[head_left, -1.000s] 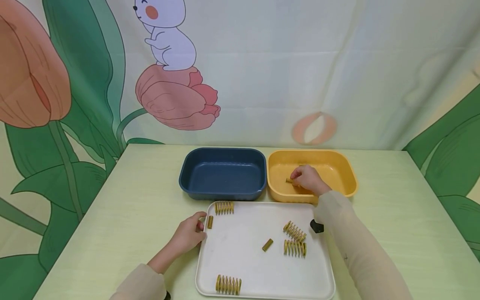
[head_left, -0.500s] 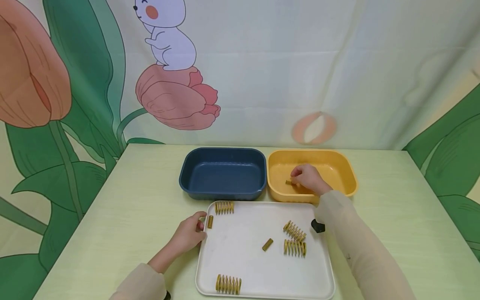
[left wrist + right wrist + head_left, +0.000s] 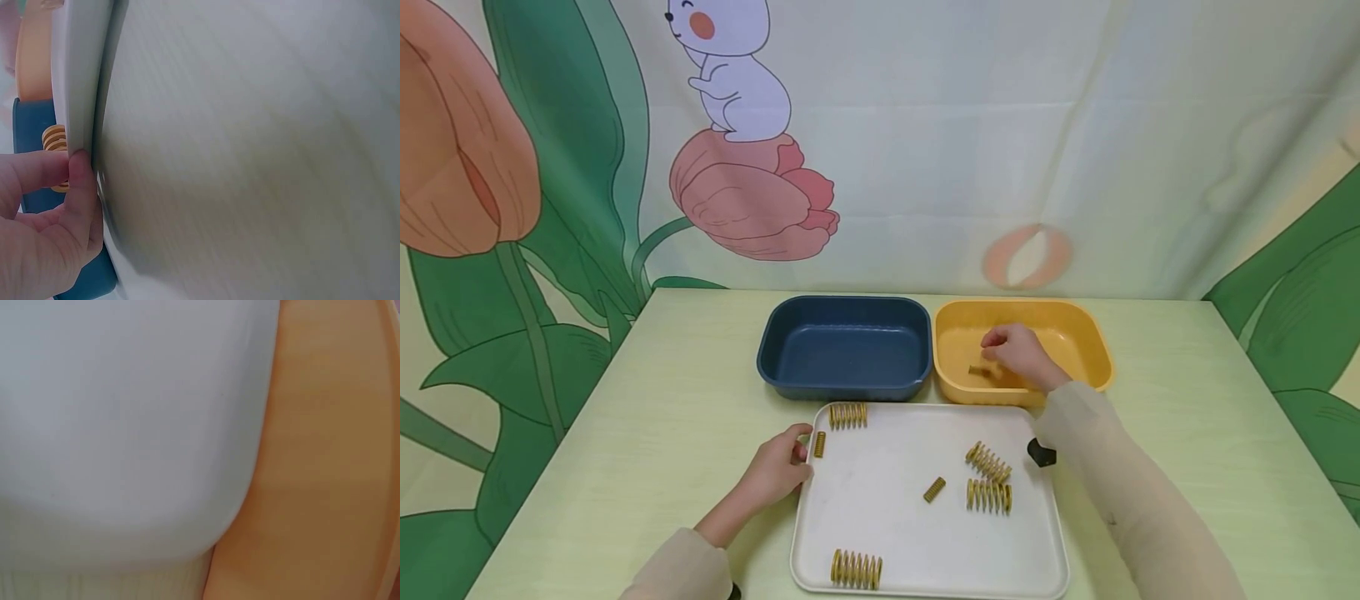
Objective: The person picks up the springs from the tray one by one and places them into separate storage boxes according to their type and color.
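My left hand point(image 3: 778, 462) pinches the left rim of a white tray point(image 3: 895, 533); in the left wrist view the fingers point(image 3: 78, 187) lie against that rim. Over the yellow bin point(image 3: 951, 387), my right hand point(image 3: 1018, 354) hovers with loosely bent fingers and nothing visible in them. A small brass spring point(image 3: 977, 371) lies in the bin just below those fingertips, apart from them. On the tray rest two small springs, one at the left rim point(image 3: 819, 444) and one near the middle point(image 3: 934, 490), and several larger coil springs point(image 3: 989, 497).
A dark blue bin point(image 3: 846, 387) stands against the left side of the yellow one, behind the tray. A printed curtain point(image 3: 910, 167) hangs behind the pale green table point(image 3: 662, 417). The right wrist view shows only tray, bin and table.
My right hand has let go of the small spring in the yellow bin and lifted slightly away from it. The left hand and the tray have stayed in place.
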A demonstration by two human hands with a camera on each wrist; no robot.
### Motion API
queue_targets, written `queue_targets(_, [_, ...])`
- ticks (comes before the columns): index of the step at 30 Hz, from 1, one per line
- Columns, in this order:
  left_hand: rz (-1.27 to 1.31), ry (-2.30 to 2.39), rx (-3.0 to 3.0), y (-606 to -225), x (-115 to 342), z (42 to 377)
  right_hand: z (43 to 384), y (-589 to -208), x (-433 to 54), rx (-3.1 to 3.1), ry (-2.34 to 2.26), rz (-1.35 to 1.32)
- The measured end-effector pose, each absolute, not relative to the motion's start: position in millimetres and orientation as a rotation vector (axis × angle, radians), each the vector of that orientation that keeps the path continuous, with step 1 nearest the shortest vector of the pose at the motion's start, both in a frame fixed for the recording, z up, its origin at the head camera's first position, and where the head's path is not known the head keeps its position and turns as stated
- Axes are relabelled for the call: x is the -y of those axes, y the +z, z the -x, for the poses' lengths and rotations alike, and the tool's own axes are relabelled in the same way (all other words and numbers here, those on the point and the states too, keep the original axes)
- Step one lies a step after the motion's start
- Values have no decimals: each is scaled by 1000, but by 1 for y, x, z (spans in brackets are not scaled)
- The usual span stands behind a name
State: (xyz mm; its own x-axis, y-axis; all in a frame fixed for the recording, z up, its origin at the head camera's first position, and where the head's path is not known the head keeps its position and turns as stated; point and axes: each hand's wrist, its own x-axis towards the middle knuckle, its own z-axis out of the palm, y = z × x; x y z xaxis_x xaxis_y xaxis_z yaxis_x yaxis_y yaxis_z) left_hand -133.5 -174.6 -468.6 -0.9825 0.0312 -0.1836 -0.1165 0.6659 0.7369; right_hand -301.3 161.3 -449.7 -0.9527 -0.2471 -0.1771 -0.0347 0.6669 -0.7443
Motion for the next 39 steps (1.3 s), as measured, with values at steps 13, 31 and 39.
queue_targets(13, [79, 1225, -2680, -469, 176, 133, 294, -437, -158, -2639, -1184, 328])
queue_targets(31, [69, 1222, -2685, -469, 175, 133, 282, -427, -155, -2606, -1182, 382])
queue_targets(39, [68, 1198, -2690, -468, 174, 134, 275, -421, -150, -2594, -1193, 407])
